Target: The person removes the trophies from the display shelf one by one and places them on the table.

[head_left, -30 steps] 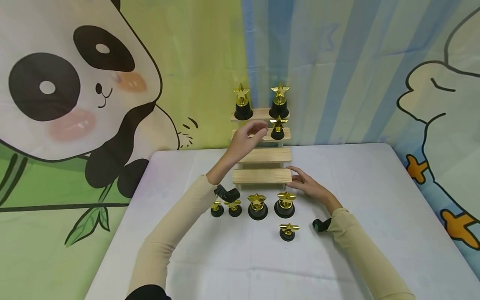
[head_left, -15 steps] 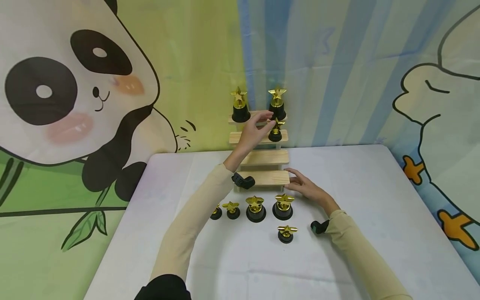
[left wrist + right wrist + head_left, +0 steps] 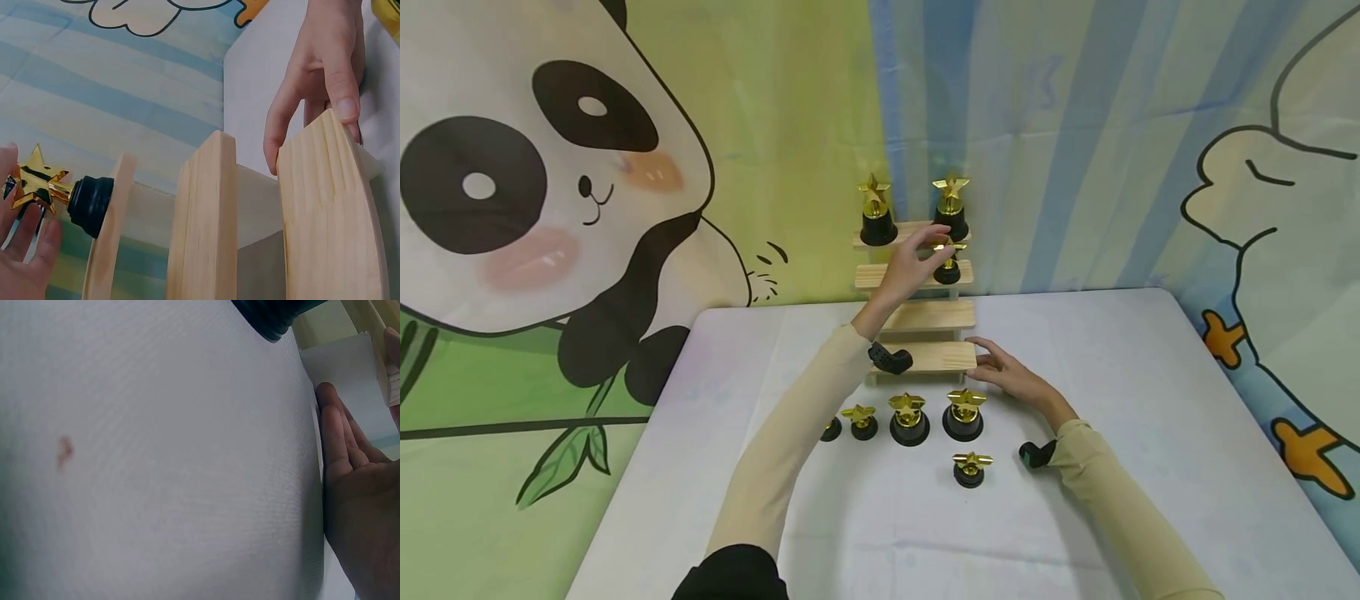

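Trophy star (image 3: 37, 180) inside left grip (image 3: 912, 265).

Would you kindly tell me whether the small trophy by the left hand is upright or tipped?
The small trophy is upright: its black base sits on the second shelf from the top, gold star above.

Apparently eight trophies (image 3: 909, 423) (one half-hidden), four wooden shelves (image 3: 931, 315).

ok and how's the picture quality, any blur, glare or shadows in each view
Head: faint shadows beside the sleeves on the white table; left wrist: bright glints on the gold star, wooden shelves fairly crisp; right wrist: dim, table blurry, right hand's fingers shaded.
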### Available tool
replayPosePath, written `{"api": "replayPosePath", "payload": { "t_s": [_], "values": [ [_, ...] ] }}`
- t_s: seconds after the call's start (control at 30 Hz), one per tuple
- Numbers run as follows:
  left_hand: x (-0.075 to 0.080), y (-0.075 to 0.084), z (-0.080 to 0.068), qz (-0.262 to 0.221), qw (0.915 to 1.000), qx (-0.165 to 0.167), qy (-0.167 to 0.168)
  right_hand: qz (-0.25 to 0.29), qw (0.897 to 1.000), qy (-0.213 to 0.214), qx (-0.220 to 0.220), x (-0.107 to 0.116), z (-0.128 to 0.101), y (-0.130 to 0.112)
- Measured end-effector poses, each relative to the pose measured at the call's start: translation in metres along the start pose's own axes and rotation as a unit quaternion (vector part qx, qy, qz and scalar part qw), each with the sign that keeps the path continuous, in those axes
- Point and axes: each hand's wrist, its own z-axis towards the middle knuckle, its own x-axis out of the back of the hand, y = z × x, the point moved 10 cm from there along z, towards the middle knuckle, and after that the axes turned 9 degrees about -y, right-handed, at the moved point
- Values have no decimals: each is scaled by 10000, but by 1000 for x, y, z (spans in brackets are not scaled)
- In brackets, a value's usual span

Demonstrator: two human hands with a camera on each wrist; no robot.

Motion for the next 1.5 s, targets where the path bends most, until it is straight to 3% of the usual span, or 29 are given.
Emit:
{"api": "replayPosePath", "payload": {
  "t_s": [0.57, 0.83, 1.0, 1.17, 1.5],
  "values": [
    [-6, -5, 1, -21, 9999, -85, 115, 22, 10000, -3, -22, -1, 1, 0],
    [12, -5, -11, -9, 9992, 152, 375, -26, 10000, -4, 28, -3, 1, 2],
    [28, 9, -21, 9, 9988, 32, 480, -88, 10000, 3, 29, 0, 1, 2],
    [40, 24, -37, -13, 9985, 243, 497, -109, 9999, 16, -29, 2, -1, 1],
    [44, 24, -48, -52, 9979, 440, 482, -80, 10000, 4, 57, 0, 1, -1]
  ]
}}
